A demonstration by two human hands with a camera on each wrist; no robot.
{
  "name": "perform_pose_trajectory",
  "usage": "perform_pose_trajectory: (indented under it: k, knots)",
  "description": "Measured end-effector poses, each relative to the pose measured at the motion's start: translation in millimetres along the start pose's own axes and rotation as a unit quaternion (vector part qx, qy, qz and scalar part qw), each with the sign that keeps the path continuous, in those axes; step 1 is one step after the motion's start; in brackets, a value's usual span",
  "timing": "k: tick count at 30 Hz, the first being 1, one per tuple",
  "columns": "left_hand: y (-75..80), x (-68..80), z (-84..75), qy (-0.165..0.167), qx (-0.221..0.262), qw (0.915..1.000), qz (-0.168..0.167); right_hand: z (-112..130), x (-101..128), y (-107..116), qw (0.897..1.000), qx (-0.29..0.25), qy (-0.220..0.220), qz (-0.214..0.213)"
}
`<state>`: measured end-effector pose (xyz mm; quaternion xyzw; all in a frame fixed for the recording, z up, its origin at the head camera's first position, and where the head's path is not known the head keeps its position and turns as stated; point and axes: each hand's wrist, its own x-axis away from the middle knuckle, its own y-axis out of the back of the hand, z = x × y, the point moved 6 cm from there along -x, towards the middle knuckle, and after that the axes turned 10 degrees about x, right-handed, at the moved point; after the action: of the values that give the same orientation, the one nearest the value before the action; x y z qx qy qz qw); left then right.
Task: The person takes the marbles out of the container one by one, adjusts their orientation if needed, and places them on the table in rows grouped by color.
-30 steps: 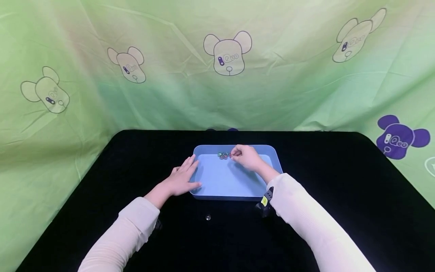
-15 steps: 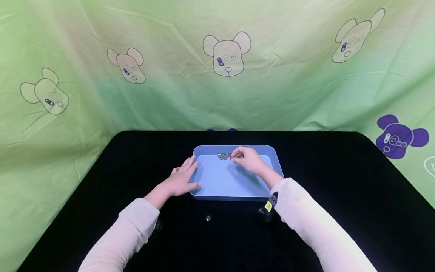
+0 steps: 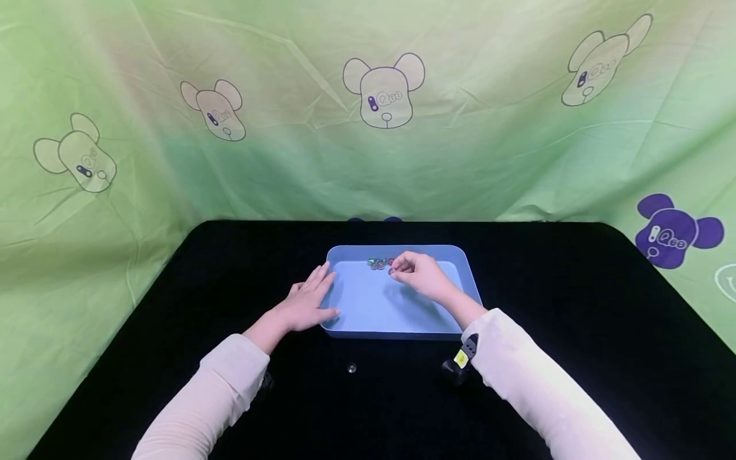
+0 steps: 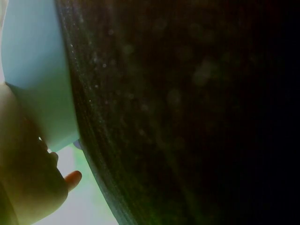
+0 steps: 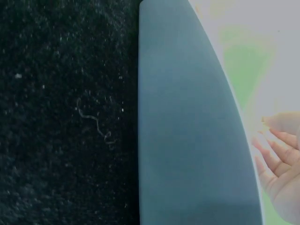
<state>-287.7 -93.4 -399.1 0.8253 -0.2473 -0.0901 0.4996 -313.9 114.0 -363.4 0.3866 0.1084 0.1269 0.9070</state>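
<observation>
Your right hand (image 3: 422,275) is inside the blue tray (image 3: 460,255), fingers curled and pinching a small reddish marble (image 3: 391,272) just above the tray floor. A few more marbles (image 3: 377,262) sit clustered against the tray's far wall, just beside your fingertips. Your left hand (image 3: 307,303) lies flat with fingers straight, resting against the tray's left rim, holding nothing. Tray sits mid-bench on the black bench (image 3: 575,306). One clear marble (image 3: 352,368) lies on the bench near the tray's front edge.
</observation>
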Motion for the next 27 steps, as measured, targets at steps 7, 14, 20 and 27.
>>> perform_pose_trajectory:
  k: [7,14,20,27]
  knots:
    - [2.1,0.8,-1.9,0.003,0.006,1.0,-0.001,7,7,1,1.0,-0.009,0.008,0.003]
    - [2.0,1.6,-2.8,0.001,0.008,1.0,0.002,12,14,0,1.0,-0.018,0.015,0.0]
    - [2.0,1.9,-3.4,-0.002,0.008,1.0,0.0,17,20,1,0.999,-0.023,0.029,-0.002]
    - [1.3,1.7,-3.4,0.002,0.008,1.0,0.0,21,27,1,0.998,-0.042,0.038,0.0]
